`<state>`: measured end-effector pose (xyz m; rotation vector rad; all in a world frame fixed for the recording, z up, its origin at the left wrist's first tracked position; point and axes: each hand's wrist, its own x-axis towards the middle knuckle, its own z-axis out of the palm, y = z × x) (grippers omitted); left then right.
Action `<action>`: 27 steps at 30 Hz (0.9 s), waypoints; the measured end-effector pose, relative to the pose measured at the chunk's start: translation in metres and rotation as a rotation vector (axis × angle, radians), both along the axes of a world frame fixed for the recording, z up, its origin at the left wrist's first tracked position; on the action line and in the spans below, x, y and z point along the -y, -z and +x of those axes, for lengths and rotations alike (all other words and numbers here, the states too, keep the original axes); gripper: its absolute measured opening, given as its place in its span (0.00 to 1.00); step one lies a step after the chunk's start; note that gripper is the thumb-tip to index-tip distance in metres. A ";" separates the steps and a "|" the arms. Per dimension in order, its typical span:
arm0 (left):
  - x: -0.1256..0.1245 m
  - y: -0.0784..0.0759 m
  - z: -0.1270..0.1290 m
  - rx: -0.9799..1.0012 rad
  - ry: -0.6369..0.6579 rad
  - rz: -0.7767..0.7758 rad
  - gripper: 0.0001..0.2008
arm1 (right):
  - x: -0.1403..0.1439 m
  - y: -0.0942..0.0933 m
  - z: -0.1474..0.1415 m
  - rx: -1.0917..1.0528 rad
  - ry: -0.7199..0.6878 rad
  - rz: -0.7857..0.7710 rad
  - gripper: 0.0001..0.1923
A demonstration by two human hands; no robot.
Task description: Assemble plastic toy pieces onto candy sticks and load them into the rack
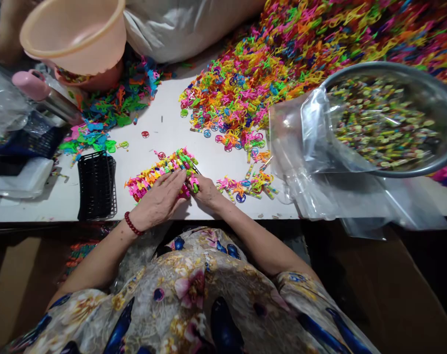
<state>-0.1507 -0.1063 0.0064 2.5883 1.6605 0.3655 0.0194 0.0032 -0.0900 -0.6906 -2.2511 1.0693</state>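
Toy bunch (144,183) looks mostly packed, huge pile (282,64) left
Left hand (163,195) flat over it, right hand (206,191) curled at its end, can't tell either grip.

Cool light, seemingly from above, is brightening the white tabletop (167,105), while the area under its front edge is sinking into gloom. Glare is whitening the clear plastic bag (313,130) and glinting along the steel bowl (422,172). A soft shadow is darkening the surface beside the left hand (160,196). Wide-angle distortion is stretching the corners, and blur is smearing the upper-right heap of coloured pieces (359,29).
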 end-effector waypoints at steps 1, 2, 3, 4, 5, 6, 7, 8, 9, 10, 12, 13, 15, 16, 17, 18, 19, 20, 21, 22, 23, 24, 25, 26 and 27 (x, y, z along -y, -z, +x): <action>0.000 0.001 0.000 0.006 0.004 -0.003 0.37 | -0.001 -0.001 0.001 0.006 -0.012 0.000 0.07; 0.000 0.001 -0.001 0.010 0.008 -0.003 0.38 | -0.001 -0.002 0.002 0.004 -0.024 -0.001 0.08; -0.001 0.001 -0.001 0.014 0.011 -0.004 0.38 | -0.001 -0.004 0.003 -0.006 -0.031 -0.002 0.08; -0.001 0.002 -0.001 0.016 0.012 -0.003 0.38 | 0.000 -0.005 0.004 -0.024 -0.036 -0.005 0.09; -0.001 0.002 -0.002 0.017 0.013 -0.002 0.38 | 0.001 -0.006 0.004 -0.046 -0.040 -0.011 0.10; -0.001 0.002 -0.002 0.019 0.013 -0.002 0.38 | 0.002 -0.006 0.004 -0.067 -0.040 -0.018 0.10; -0.001 0.002 -0.002 0.020 0.014 -0.004 0.39 | 0.004 -0.005 0.004 -0.081 -0.035 -0.026 0.11; -0.001 0.002 -0.002 0.021 0.015 -0.008 0.39 | 0.006 -0.004 0.004 -0.085 -0.026 -0.035 0.11; -0.001 0.001 -0.002 0.022 0.015 -0.011 0.39 | 0.007 -0.002 0.004 -0.078 -0.017 -0.043 0.11; -0.001 0.001 -0.002 0.020 0.013 -0.015 0.39 | 0.008 0.001 0.004 -0.066 -0.005 -0.047 0.10; -0.001 0.000 -0.001 0.014 0.006 -0.023 0.39 | 0.009 0.005 0.005 -0.035 0.007 -0.042 0.08; 0.000 0.000 -0.001 0.012 0.001 -0.026 0.39 | 0.008 0.007 0.006 -0.020 0.002 -0.031 0.07; 0.000 -0.001 -0.001 0.010 -0.007 -0.029 0.39 | 0.006 0.008 0.008 0.009 -0.030 0.004 0.07; 0.000 -0.001 0.000 0.011 -0.009 -0.029 0.40 | 0.005 0.007 0.008 0.017 -0.053 0.023 0.08; 0.000 -0.001 0.000 0.010 -0.008 -0.029 0.40 | 0.003 0.006 0.008 0.019 -0.078 0.037 0.09; 0.000 -0.001 -0.001 0.011 -0.006 -0.031 0.40 | 0.002 0.006 0.008 0.013 -0.102 0.045 0.11; 0.000 -0.002 -0.001 0.011 -0.003 -0.036 0.40 | 0.001 0.005 0.008 0.002 -0.123 0.048 0.12; 0.000 -0.002 0.000 0.011 0.000 -0.042 0.40 | 0.000 0.004 0.006 -0.008 -0.140 0.049 0.14; -0.001 -0.003 0.000 0.008 0.001 -0.048 0.40 | -0.001 0.004 0.005 -0.013 -0.149 0.051 0.14; -0.002 -0.004 0.001 -0.002 0.000 -0.053 0.39 | -0.001 0.005 0.003 -0.011 -0.150 0.056 0.14; -0.003 -0.006 0.001 -0.020 -0.003 -0.054 0.38 | -0.001 0.005 0.001 -0.004 -0.145 0.065 0.14; -0.004 -0.007 0.002 -0.045 -0.008 -0.052 0.37 | -0.002 0.006 -0.001 0.003 -0.137 0.077 0.13; -0.005 -0.009 0.003 -0.076 -0.016 -0.051 0.36 | -0.002 0.006 -0.002 0.008 -0.131 0.087 0.12; -0.007 -0.011 0.004 -0.107 -0.026 -0.050 0.35 | -0.003 0.006 -0.003 0.011 -0.129 0.092 0.12; -0.008 -0.012 0.005 -0.134 -0.036 -0.054 0.33 | -0.003 0.006 -0.004 0.012 -0.129 0.090 0.12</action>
